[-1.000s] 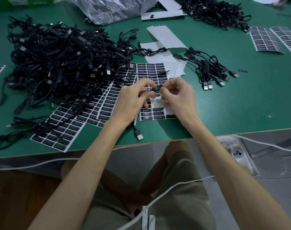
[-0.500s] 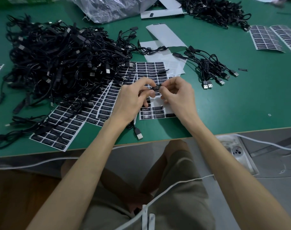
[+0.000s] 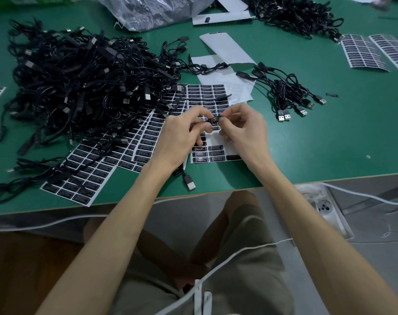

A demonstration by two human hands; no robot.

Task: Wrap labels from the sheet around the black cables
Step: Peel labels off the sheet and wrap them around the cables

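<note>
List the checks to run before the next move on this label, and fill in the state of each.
1. Grip on the label: left hand and right hand both pinch it. Ok.
2. Label closed all round the cable: the fingers hide the wrap. Cannot tell.
3. Cable free to lift: its plug end lies loose on the table, near the front edge. Ok.
4. Labels left on the label sheet: rows remain beneath the hands. Ok.
5. Next cable at hand: the pile of cables lies just left of the hands. Ok.
</note>
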